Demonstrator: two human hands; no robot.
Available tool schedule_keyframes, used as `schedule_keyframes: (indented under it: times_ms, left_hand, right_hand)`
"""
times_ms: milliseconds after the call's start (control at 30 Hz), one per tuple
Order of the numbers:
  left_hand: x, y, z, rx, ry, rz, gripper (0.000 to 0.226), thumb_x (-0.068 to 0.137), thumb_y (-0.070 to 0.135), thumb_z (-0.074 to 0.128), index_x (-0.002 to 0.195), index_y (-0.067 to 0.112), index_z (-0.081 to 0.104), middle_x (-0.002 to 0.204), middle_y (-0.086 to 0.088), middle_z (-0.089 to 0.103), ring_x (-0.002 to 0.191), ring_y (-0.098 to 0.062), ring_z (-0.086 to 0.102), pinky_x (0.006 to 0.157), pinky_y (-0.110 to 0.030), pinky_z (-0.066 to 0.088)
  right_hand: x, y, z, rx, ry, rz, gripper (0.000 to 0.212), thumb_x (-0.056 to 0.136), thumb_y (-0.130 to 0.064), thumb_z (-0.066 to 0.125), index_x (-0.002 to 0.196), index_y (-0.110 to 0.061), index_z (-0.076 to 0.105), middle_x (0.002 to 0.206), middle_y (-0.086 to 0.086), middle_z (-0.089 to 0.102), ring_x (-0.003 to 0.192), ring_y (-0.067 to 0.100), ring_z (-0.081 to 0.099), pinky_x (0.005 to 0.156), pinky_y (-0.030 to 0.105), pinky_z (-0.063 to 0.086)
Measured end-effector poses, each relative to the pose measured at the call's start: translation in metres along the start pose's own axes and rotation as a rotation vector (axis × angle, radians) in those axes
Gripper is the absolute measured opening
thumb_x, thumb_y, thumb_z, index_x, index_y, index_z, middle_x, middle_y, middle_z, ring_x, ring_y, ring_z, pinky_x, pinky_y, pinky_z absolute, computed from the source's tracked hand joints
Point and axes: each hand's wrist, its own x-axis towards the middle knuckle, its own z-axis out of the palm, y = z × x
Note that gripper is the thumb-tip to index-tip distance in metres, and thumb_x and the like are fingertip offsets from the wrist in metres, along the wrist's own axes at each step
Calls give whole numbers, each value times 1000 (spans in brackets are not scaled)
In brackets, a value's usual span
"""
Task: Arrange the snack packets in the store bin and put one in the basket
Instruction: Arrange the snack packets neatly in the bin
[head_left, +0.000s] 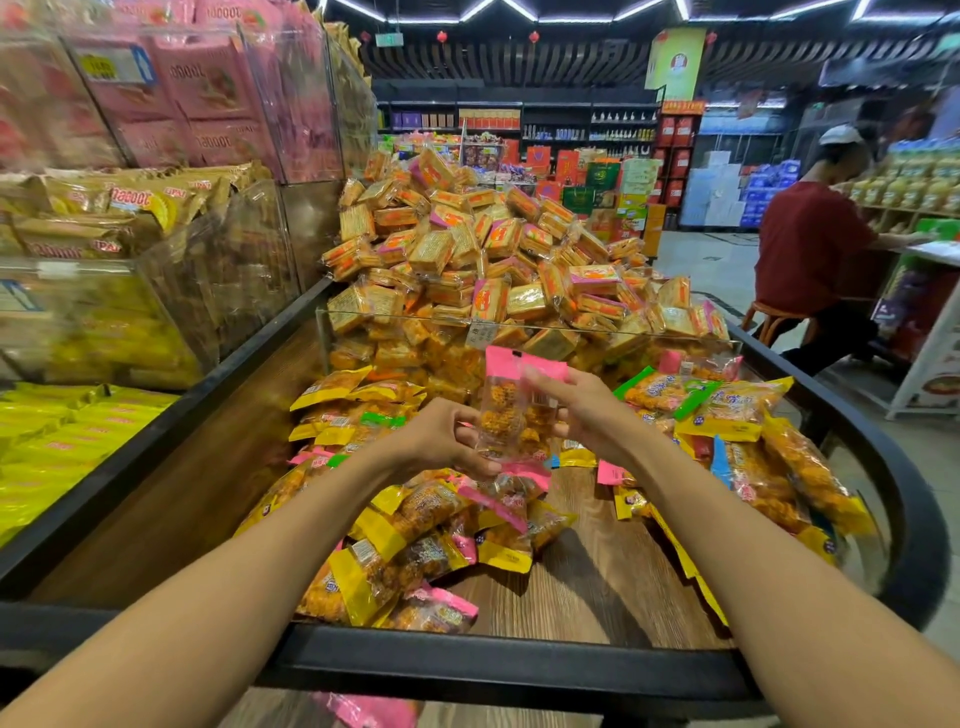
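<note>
Held upright at frame centre above the store bin (571, 660): a pink-topped snack packet (511, 410). Left hand (441, 439) pinching its lower edge, right hand (584, 405) pinching the upper right side. Probably light, crinkly, slippery film over brittle pieces; best gripped at the flat sealed ends. No basket in view.

A single wide-angle view is provided, taken from head height and directed forward and downward along both forearms. The store bin (519, 670) is seen from its near rim, close below the lens, and its clear divider (519, 322) lies farther ahead. Shop shelving (519, 124) is seen well beyond. Straight lines are bowed toward the frame edges.
</note>
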Motion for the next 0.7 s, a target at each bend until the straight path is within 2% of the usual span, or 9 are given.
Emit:
schedule_keyframes:
  times_ms: [100, 167, 300, 400, 467, 533, 600, 633, 700]
  left_hand:
    - [-2, 4, -1, -70, 66, -3, 37, 74, -13, 71, 108, -2, 61, 49, 7, 32, 54, -13, 48, 76, -38, 59]
    - [-4, 8, -1, -96, 115, -27, 60, 76, -15, 68, 128, 5, 47, 46, 8, 38, 53, -11, 55, 74, -35, 59]
    - [-5, 12, 1, -106, 141, -88, 83, 74, -11, 70, 144, -7, 24, 63, -10, 61, 65, -11, 67, 84, -38, 56]
    - [-8, 15, 3, -75, 129, -105, 83, 75, -13, 69, 143, -10, 23, 62, 0, 66, 57, -6, 63, 77, -32, 57]
    - [-10, 17, 4, -82, 135, -85, 77, 76, -15, 67, 141, -12, 27, 86, -24, 70, 54, -5, 64, 82, -37, 56]
    - [-8, 16, 2, -113, 160, -82, 73, 76, -16, 66, 140, -11, 31, 108, -39, 54, 54, 0, 62, 88, -43, 54]
    - [-6, 12, 0, -128, 164, -72, 52, 76, -13, 68, 123, -3, 50, 69, -16, 64, 42, 0, 52, 89, -44, 54]
    - [-6, 12, -1, -123, 150, -65, 32, 76, -10, 70, 101, 4, 55, 51, 2, 47, 41, 0, 45, 87, -44, 55]
    - [-3, 9, -4, -116, 152, -44, 33, 77, -7, 70, 79, 13, 44, 48, 10, 31, 45, -1, 42, 75, -31, 58]
  right_hand:
    - [2, 5, -2, -71, -190, 65, 43, 78, -8, 75, 118, -9, 58, 112, 11, 68, 102, 21, 66, 91, 37, 53]
    - [4, 7, -2, -139, -249, 75, 62, 73, 6, 75, 128, -7, 50, 121, 16, 64, 111, 28, 63, 98, 42, 50]
    - [5, 9, -6, -325, -224, 36, 78, 70, 13, 74, 137, -9, 43, 127, 11, 60, 117, 27, 58, 86, 38, 56]
    - [5, 11, -9, -330, -239, 73, 77, 69, 15, 74, 135, -11, 45, 123, 10, 62, 110, 27, 63, 84, 44, 57]
    - [5, 11, -9, -321, -223, 77, 79, 68, 16, 74, 136, -10, 45, 124, 13, 62, 110, 31, 62, 81, 43, 58]
    - [6, 10, -7, -308, -192, 74, 90, 65, 13, 77, 143, -9, 39, 138, 18, 52, 123, 36, 52, 78, 42, 59]
    - [6, 8, -6, -301, -150, 70, 96, 65, 12, 78, 147, -9, 32, 147, 16, 41, 135, 37, 39, 77, 42, 58]
    - [6, 8, -7, -293, -125, 72, 96, 66, 12, 77, 147, -8, 30, 148, 15, 39, 137, 36, 37, 77, 40, 57]
    - [6, 8, -8, -272, -109, 75, 97, 65, 9, 78, 147, -7, 30, 148, 16, 39, 135, 35, 39, 79, 42, 57]
